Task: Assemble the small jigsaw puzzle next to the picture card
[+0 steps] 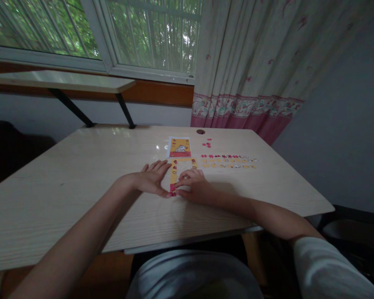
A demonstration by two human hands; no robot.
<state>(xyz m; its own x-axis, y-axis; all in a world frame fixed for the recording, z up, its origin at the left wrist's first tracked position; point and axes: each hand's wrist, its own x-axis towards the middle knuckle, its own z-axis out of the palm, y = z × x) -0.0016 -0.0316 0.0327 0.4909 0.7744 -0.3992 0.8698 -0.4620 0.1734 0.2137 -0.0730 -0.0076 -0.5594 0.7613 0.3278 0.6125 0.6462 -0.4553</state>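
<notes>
A partly assembled jigsaw puzzle (173,175) lies on the table, forming a yellow border with a red lower-left corner. My left hand (154,178) rests along its left side, fingers stretched out and thumb against the bottom corner. My right hand (195,187) reaches in from the right, with thumb and forefinger closed on a red puzzle piece (173,192) at that corner. Just above the border lies a reference picture (180,148) showing a white animal on yellow and red. My right hand partly hides the puzzle's inside and lower edge.
Loose puzzle pieces lie in rows (229,161) right of the puzzle, with several red pieces (207,145) farther back. A raised shelf (81,79) on black legs stands at the back left. A cable hole (200,132) sits near the table's (81,174) far edge, before a curtain (237,83).
</notes>
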